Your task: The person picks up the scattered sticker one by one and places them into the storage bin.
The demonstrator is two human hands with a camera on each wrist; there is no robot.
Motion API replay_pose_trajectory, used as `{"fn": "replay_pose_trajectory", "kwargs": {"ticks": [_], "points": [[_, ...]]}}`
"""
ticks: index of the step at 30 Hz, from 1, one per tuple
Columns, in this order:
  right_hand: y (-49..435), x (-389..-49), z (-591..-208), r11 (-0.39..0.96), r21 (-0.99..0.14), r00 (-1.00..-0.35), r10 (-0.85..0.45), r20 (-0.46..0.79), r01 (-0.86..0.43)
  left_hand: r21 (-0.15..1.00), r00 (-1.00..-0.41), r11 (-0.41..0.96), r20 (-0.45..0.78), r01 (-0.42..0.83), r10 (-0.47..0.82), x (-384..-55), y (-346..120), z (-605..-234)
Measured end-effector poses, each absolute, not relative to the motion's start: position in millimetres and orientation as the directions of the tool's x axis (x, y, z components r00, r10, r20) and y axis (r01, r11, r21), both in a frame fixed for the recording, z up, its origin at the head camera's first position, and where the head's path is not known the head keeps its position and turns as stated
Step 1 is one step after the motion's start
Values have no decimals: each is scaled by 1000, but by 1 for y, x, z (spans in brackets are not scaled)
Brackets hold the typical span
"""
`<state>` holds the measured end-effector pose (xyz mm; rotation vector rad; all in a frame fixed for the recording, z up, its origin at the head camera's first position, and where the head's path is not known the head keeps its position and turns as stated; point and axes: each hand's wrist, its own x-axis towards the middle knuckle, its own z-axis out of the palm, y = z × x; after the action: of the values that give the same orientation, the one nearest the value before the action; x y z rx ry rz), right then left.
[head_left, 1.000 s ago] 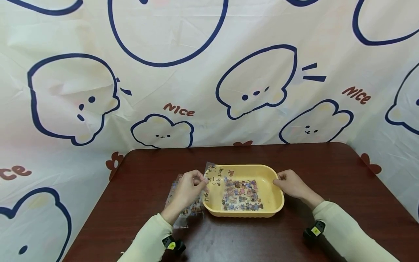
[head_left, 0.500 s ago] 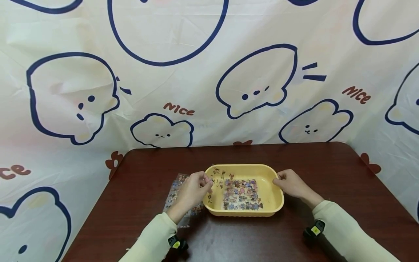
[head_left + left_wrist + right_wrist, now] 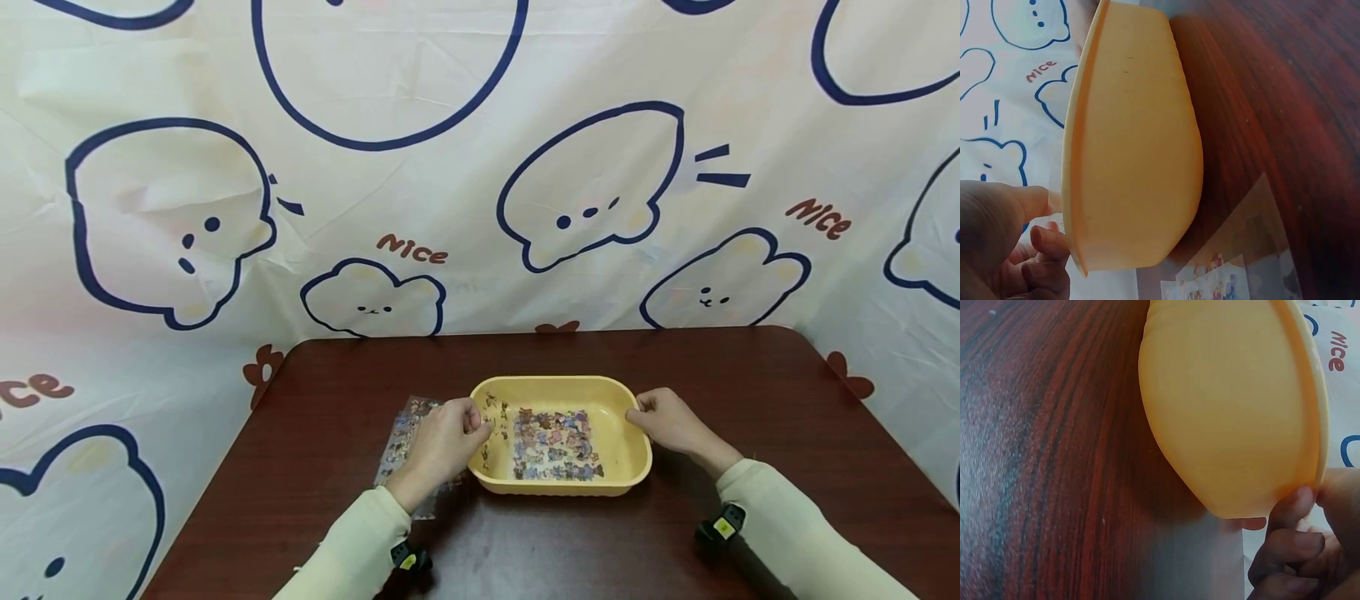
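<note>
A yellow plastic tray (image 3: 618, 433) sits on the table, and a clear sheet of small cartoon stickers (image 3: 555, 446) lies inside it. The right hand (image 3: 667, 421) pinches the tray's right rim between thumb and fingers; the right wrist view shows this grip from outside the wall. At the tray's left end, the left hand (image 3: 446, 437) pinches a second clear sticker sheet (image 3: 504, 421), whose few dark prints show over the tray's left side. The left wrist view has the thumb and curled fingers (image 3: 1050, 240) right by the rim, a translucent strip at the thumb tip.
More clear sticker sheets (image 3: 397, 442) lie on the dark red-brown wooden table (image 3: 720, 375) left of the tray, partly under the left forearm. A white cloth (image 3: 465, 192) with cartoon outlines hangs behind and at both sides. Both wrists wear black camera bands.
My left hand has moved slightly right, over the tray's left rim, and the clear sheet it pinches has shifted right and down into the tray. The right hand and tray have stayed put.
</note>
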<state>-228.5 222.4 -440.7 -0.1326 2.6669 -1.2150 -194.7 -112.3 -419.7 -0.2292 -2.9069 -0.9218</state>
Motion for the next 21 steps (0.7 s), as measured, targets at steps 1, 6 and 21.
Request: {"fn": "replay_pose_trajectory", "kwargs": {"ticks": [1, 6, 21], "points": [[223, -228, -441, 657, -754, -975, -167, -147, 1, 561, -985, 811, 124, 167, 117, -195, -112, -420], [223, -228, -440, 655, -756, -976, -162, -142, 1, 515, -983, 840, 142, 173, 116, -194, -112, -420], [222, -227, -440, 637, -771, -976, -175, -131, -10, 389, -977, 904, 176, 179, 118, -194, -115, -418]]}}
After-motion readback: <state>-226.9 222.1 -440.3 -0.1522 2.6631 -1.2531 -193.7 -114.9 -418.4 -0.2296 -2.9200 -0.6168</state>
